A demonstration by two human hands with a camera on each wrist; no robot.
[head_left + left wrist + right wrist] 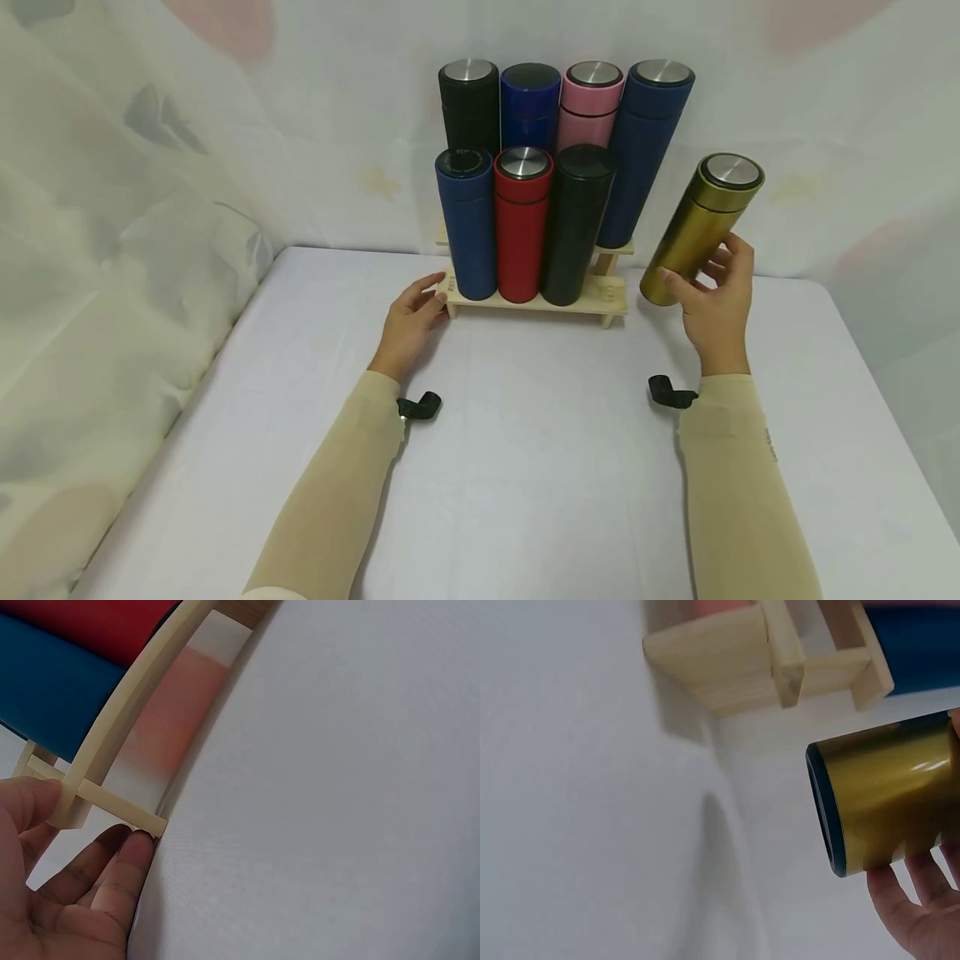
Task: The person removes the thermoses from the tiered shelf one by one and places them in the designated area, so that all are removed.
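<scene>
In the head view my right hand (pixel 720 300) grips a gold thermos flask (pixel 692 233) around its lower part, to the right of a two-step wooden rack (pixel 611 293). The flask leans to the right and hangs above the table, its steel-topped lid up. Its dark base (pixel 826 810) shows in the right wrist view, apart from the rack. My left hand (pixel 408 325) holds the rack's left front corner. The left wrist view has the thumb on the lower shelf (pixel 112 720) and fingertips at its leg (pixel 124 808).
The rack's front step carries a blue flask (pixel 470 233), a red flask (pixel 522 233) and a black flask (pixel 576 237). Behind stand a black (pixel 470 108), a shiny blue (pixel 531 104), a pink (pixel 588 112) and a tall navy flask (pixel 645 158). A white cloth covers the table (pixel 540 467).
</scene>
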